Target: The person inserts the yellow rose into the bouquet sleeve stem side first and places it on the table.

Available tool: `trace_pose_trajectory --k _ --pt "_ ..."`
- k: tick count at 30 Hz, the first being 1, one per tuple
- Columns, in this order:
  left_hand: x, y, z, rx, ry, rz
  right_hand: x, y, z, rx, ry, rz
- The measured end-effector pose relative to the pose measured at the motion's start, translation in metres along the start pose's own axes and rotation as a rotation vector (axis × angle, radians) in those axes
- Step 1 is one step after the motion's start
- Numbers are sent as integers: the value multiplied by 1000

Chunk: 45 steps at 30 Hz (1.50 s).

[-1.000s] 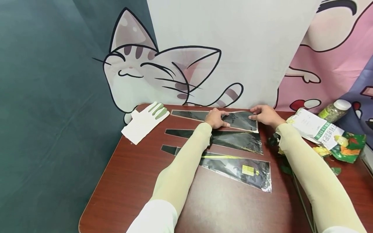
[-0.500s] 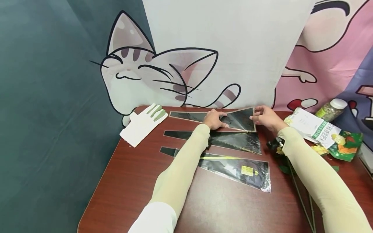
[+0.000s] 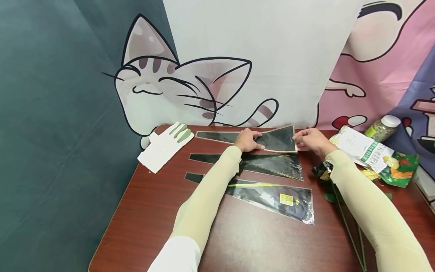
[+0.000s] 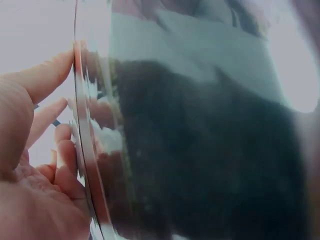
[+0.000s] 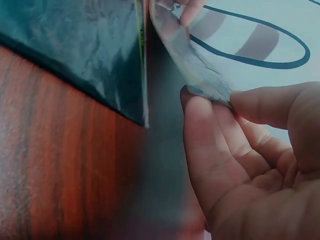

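Along the table's back lies a tapered black flower sleeve (image 3: 276,139) with a pale border, its wide end to the right. My left hand (image 3: 246,140) rests on its middle, thumb and forefinger spread. In the left wrist view, the thumb (image 4: 50,75) meets the edge of a dark glossy film (image 4: 200,165). My right hand (image 3: 312,140) pinches the wide end; in the right wrist view, thumb and fingers nip the clear film (image 5: 200,72). Nearer lie a second sleeve (image 3: 276,166) and a third sleeve (image 3: 272,198) with a yellow label, both partly behind my left forearm.
A white glove (image 3: 164,147) with green fingertips lies at the table's back left. On the right are a white packet (image 3: 361,147), a green packet (image 3: 399,170), a lidded jar (image 3: 382,129) and yellow flowers (image 3: 370,174) with long stems. A cartoon cloth (image 3: 272,49) hangs behind the table.
My right hand has shifted from the wide end's far corner to its right edge, and its spread fingers have drawn together there. The left hand keeps its place on the sleeve.
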<state>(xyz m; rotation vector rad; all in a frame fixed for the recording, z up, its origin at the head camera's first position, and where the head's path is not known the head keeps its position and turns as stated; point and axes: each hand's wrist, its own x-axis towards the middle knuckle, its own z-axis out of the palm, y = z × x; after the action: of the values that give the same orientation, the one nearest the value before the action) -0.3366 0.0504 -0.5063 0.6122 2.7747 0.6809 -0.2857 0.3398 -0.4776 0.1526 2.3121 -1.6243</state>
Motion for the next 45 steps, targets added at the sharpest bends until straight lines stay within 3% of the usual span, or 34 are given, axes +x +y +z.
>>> trace_pose_trajectory --k 7,10,14,20,29,39,45 --pt "-1 5 -7 81 -28 31 1 -6 2 -4 6 -8" --pt "-1 11 -9 46 -26 27 3 -6 3 -19 18 -18" --pt "1 22 -9 -113 16 32 4 -7 4 -45 35 -24" --pt "8 43 -1 -430 73 46 6 -4 2 -64 48 1" --pt "20 74 14 -871 91 1 8 -8 3 -94 72 -29" --pt "22 87 29 -1017 53 -49 8 -5 -1 -103 64 -28" --pt "19 91 30 -1049 77 -136 8 -6 2 -155 42 -27"
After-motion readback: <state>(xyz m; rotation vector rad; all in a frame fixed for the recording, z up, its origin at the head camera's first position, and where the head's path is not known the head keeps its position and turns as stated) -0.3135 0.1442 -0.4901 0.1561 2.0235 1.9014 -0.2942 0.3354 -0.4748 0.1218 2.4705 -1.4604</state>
